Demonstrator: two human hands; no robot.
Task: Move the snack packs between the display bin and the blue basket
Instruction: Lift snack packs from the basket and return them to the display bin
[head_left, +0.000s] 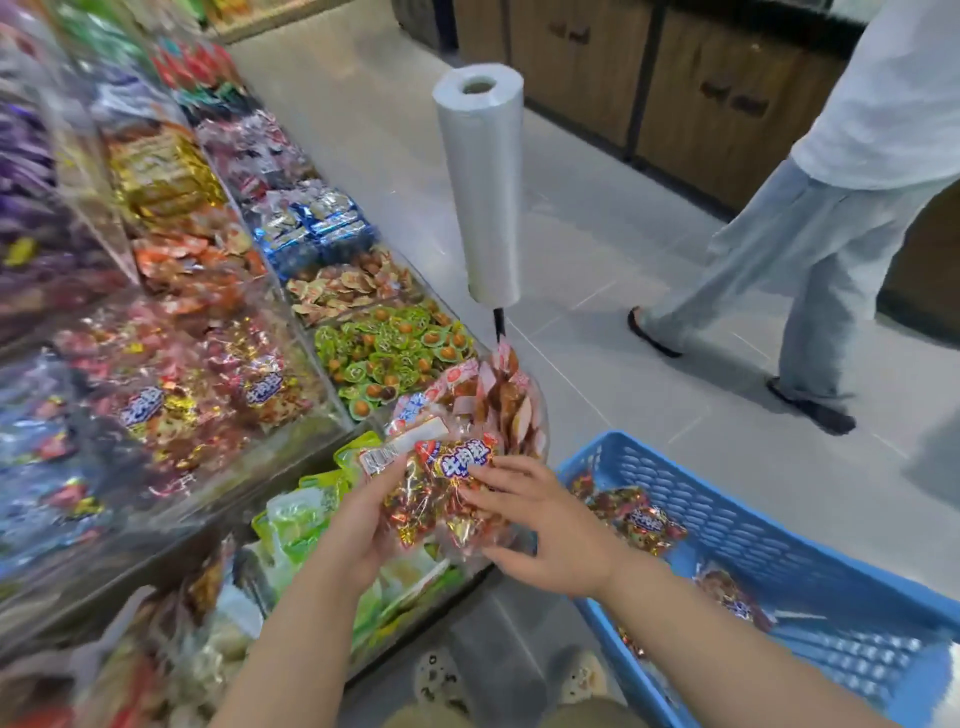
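You hold one snack pack between both hands, up in the air over the front edge of the display shelves and just left of the blue basket. Your left hand grips it from the left side, thumb pressed on the front near the white label. The rest of that hand's fingers are hidden behind the wrapper. Your right hand takes the other side, its fingers spread narrow across the front of the clear wrapper and the thumb tucked under the lower edge, so the pack is pinched there too.

The pack is a clear bag of red and gold sweets with a blue and white logo. More of the same kind lie in the display bin up on your left. Two others sit in the basket: one pack near its far left corner, another further along the floor of it.

Behind the held pack a bin of green wrapped snacks sits beside a roll of plastic bags standing upright on a black post. On the tiled floor to the right, well apart, another person in pale clothes is mid-stride.
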